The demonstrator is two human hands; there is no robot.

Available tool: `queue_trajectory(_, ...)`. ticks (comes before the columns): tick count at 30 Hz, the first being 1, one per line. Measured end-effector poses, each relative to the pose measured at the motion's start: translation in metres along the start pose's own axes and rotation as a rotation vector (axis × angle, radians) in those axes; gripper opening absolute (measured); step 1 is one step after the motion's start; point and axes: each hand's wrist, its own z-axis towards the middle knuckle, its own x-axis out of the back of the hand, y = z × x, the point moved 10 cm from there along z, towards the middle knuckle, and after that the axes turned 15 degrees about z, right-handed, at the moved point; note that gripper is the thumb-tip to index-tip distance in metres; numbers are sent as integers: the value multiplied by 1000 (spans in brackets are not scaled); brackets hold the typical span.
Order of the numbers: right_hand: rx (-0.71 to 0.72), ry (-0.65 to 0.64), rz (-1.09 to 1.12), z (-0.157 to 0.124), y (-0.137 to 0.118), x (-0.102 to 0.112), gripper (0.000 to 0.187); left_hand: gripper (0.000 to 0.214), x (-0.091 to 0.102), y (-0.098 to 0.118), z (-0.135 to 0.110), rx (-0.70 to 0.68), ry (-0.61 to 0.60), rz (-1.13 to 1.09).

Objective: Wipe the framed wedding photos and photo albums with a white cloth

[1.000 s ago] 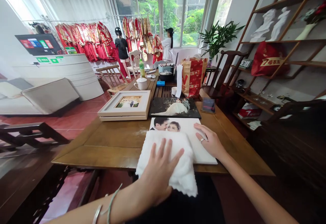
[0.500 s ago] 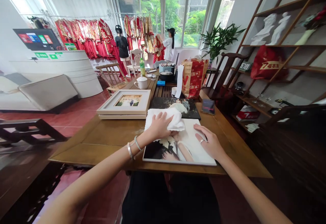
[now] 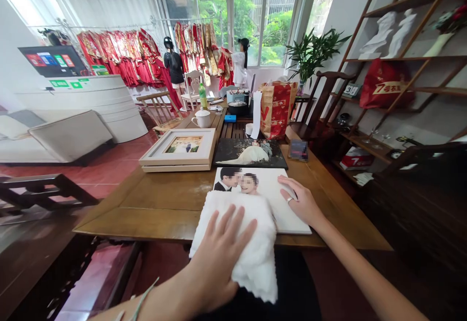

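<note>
My left hand [image 3: 224, 243] lies with spread fingers over a white cloth [image 3: 251, 248], holding it against the near part of a photo panel [image 3: 292, 211]. The cloth hangs past the panel's front edge and hides its lower left. A couple with heads together is printed on the white panel. My right hand [image 3: 301, 199], wearing a ring, rests open on the panel's right side, fingers stretched out. Directly behind lies a dark photo panel [image 3: 280, 155] with figures and a pale gown.
Stacked white frames [image 3: 146, 158] lie at left on the wooden table [image 3: 146, 214]. Behind them stand a white teapot [image 3: 202, 117], a green bottle [image 3: 203, 96] and a red-brown paper bag [image 3: 277, 109]. A small dark card [image 3: 298, 151] is at right. Two people stand by red garments.
My left hand has drawn the cloth toward me, from the panel's upper left to over its front edge, uncovering the printed heads and the dark panel's picture. My right hand stays put.
</note>
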Motion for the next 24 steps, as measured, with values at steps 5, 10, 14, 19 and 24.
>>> queue_trajectory(5,-13,-8,-11,1,-2,-2,30,81,6,-30,31,45,96,-9)
queue_trajectory(10,-20,-25,-7,2,-4,-4,31,73,7,-68,97,118,147,23)
queue_trajectory(14,-41,-17,-7,3,-4,-3,31,66,6,-85,125,186,138,13)
queue_trajectory(19,-40,-22,-6,3,-6,-3,31,61,3,-79,114,176,88,0)
queue_trajectory(24,-31,-12,-13,1,-3,0,31,81,-1,-37,60,127,-23,-25)
